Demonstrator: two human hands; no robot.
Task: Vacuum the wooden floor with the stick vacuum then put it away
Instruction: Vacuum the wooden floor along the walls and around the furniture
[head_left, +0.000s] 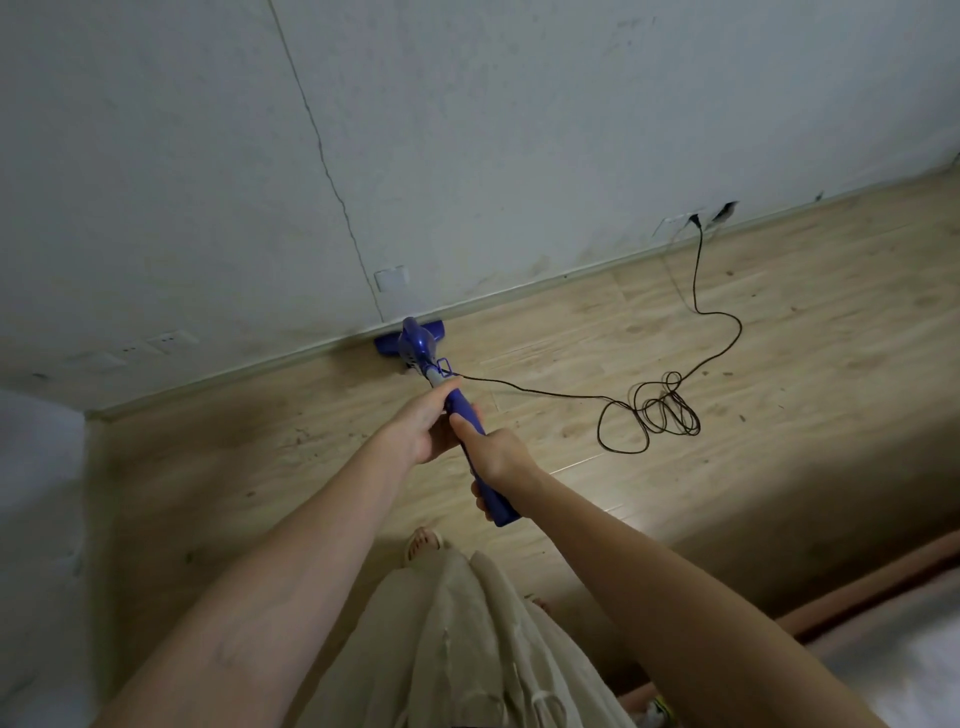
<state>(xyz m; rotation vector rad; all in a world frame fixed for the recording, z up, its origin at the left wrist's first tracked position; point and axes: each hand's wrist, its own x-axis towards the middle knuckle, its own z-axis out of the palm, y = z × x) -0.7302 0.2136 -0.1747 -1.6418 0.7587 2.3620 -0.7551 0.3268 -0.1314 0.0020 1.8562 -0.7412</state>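
Both hands grip the blue vacuum (423, 353) handle: the left hand (426, 423) higher up, the right hand (493, 454) lower, fingers curled round it. Its head (387, 348) touches the skirting (wall side) on the wooden floor (571, 322). The cord (660, 405) lies coiled nearby.

cracked white wall (467, 130), blank wall plate (391, 278)

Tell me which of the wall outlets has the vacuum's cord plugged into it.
The white outlet on the right, low on the wall above the baseboard, holds the black cord. The white plates at left and the one above the blue vacuum head have nothing plugged in.
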